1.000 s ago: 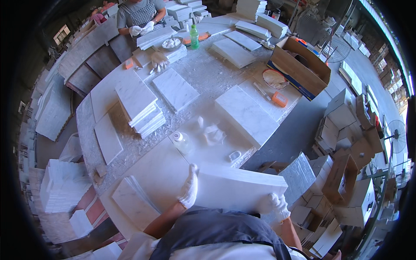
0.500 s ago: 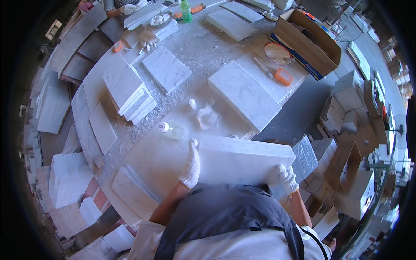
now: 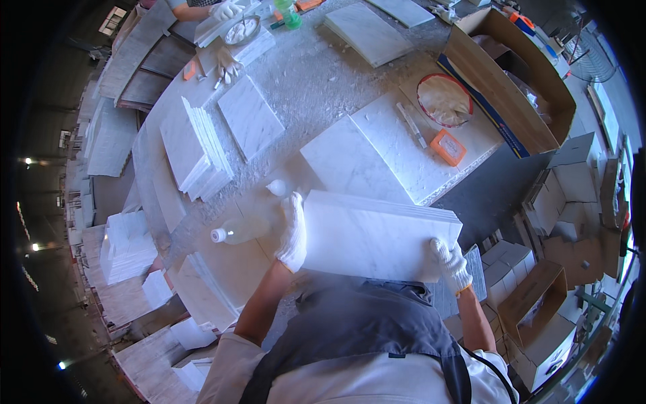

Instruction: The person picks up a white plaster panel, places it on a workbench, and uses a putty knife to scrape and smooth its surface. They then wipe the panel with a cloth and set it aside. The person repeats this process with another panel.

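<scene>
Both of my hands wear white knit gloves and grip a stack of white, grey-veined marble tiles [image 3: 367,239] in front of my apron. My left hand [image 3: 292,232] wraps the stack's left end, and my right hand [image 3: 451,266] clasps its right end, thumb on the face. The upper edge shows several thin layers pressed together. Left of my left hand is a clear bottle with a white cap [image 3: 245,229]. A small white pointed object [image 3: 276,188] lies just beyond that hand. A flat marble tile [image 3: 353,161] rests on the table behind the stack.
A red-rimmed bowl of white paste [image 3: 444,99], an orange box [image 3: 447,147] and a cardboard carton [image 3: 505,81] sit at the right. Leaning tiles [image 3: 198,151] stand left. Cartons [image 3: 538,296] crowd the floor at right. A co-worker's gloved hand [image 3: 227,9] is at the far left.
My view has swung, so the table's things sit differently around me. The held stack has shifted relative to the table, nearer the right-hand tiles, and its face shows more. Both hands keep their grip.
</scene>
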{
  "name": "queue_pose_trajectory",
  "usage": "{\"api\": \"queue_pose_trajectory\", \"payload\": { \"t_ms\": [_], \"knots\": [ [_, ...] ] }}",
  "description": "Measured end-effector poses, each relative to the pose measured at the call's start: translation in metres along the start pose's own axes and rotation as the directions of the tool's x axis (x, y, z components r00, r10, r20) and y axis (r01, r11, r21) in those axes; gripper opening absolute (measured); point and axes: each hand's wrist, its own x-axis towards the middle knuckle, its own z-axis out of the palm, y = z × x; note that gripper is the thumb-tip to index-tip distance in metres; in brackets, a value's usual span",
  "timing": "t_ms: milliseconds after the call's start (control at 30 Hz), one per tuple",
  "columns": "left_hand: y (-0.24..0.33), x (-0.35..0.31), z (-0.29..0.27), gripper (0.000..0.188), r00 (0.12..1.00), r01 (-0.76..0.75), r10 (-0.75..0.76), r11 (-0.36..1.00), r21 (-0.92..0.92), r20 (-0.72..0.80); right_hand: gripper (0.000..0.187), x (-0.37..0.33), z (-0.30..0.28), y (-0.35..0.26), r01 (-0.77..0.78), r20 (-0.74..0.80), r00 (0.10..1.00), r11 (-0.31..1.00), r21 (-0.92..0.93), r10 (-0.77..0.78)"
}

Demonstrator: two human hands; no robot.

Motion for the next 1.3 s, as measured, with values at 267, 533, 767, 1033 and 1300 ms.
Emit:
{"api": "queue_pose_trajectory", "payload": {
  "t_ms": [267, 533, 767, 1033, 1300],
  "knots": [
    [0.084, 0.087, 0.017, 0.093, 0.998, 0.059, -0.065, 0.945, 0.323, 0.007, 0.019, 0.027, 0.022, -0.004, 0.028, 0.039, 0.998, 0.962, 0.271, -0.04],
    [0.162, 0.178, 0.047, 0.079, 0.976, -0.067, -0.081, 0.772, 0.632, 0.202, 0.05, 0.052, 0.067, 0.0, -0.038, 0.166, 0.985, 0.996, -0.077, 0.051],
    [0.172, 0.219, 0.051, 0.075, 0.948, -0.132, -0.146, 0.631, 0.765, 0.284, 0.053, 0.045, 0.085, -0.078, -0.229, 0.218, 0.949, 0.973, -0.026, 0.229],
    [0.152, 0.257, 0.035, 0.096, 0.984, -0.173, 0.016, 0.318, 0.932, 0.177, 0.053, 0.054, 0.096, -0.101, -0.323, 0.39, 0.841, 0.926, -0.196, 0.376],
    [0.155, 0.246, 0.042, 0.096, 0.986, -0.161, 0.086, 0.271, 0.949, 0.143, 0.055, 0.035, 0.088, -0.084, -0.181, 0.545, 0.816, 0.981, -0.071, 0.19]
  ]
}}
